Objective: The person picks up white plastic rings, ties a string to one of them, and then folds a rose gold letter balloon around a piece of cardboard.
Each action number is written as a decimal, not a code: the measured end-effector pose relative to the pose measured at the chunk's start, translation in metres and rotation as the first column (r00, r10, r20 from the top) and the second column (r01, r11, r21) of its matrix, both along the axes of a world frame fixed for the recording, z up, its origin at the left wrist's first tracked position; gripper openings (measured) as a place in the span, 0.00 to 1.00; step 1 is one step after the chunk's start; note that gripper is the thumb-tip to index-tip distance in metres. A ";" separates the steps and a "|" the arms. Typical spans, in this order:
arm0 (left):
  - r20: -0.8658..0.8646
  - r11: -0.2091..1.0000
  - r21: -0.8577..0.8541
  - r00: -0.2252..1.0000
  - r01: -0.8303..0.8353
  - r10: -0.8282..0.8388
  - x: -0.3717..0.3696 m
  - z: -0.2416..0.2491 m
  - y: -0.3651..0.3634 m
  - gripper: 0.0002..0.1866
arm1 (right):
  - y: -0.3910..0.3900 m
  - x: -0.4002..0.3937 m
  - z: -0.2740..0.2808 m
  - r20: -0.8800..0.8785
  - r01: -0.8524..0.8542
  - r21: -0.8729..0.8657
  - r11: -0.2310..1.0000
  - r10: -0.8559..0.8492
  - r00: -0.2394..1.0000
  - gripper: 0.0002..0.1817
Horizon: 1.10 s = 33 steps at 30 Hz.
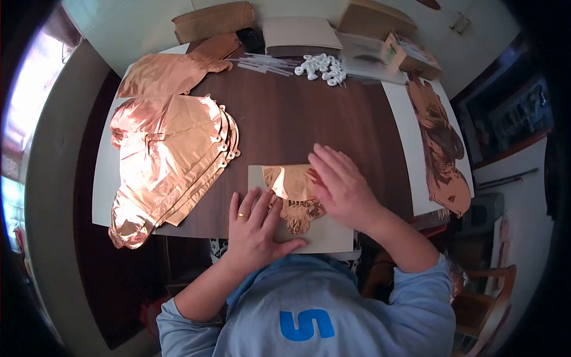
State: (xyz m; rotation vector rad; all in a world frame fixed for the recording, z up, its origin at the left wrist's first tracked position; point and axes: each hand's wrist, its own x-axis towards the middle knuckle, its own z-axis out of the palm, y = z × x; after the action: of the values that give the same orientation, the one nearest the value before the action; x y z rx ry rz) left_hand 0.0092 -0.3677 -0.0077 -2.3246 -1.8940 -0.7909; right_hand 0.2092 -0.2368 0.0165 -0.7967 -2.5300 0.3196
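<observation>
A folded rose-gold foil piece [291, 183] lies on a pale card [333, 238] at the table's front edge, its crinkled lower part narrowing to a rounded end. My left hand [256, 229], with a ring on one finger, rests flat with fingers spread at the left side of the foil and card. Over the foil's right edge is my right hand [342, 187], tilted on its side, fingers stretched out and close together; whether its underside touches the foil is hard to see. Neither hand visibly grasps anything.
Large foil pieces [169, 149] are stacked at the left. Thin clear strips [264, 63], white rings [322, 67] and a cardboard box [411, 55] stand at the back. More folded foil [437, 143] lies on white board at the right. A wooden chair [496, 297] is at the lower right.
</observation>
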 end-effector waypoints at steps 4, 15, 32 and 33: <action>-0.002 1.000 0.003 1.000 -0.002 0.002 -0.001 0.000 0.000 0.45 | -0.015 -0.004 -0.015 0.247 -0.007 0.040 0.999 -0.004 0.969 0.37; 0.030 0.992 -0.107 0.998 0.064 -0.061 -0.005 0.008 -0.002 0.53 | -0.011 0.005 -0.005 0.263 -0.032 -0.190 0.981 0.082 0.961 0.42; 0.112 0.960 -0.179 0.974 0.216 -0.198 -0.016 0.009 -0.013 0.45 | 0.031 0.027 0.017 -0.033 -0.219 -0.523 0.824 0.236 0.971 0.51; 0.165 0.966 -0.147 0.968 0.215 -0.190 -0.017 0.007 -0.013 0.45 | 0.034 0.027 0.016 -0.040 -0.227 -0.527 0.819 0.244 0.969 0.50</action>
State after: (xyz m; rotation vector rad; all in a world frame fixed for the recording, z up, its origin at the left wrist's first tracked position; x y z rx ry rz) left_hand -0.0075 -0.3809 -0.0002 -2.6649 -1.8631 -0.8818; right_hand 0.2357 -0.2028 0.0329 -0.6696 -2.5956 1.1383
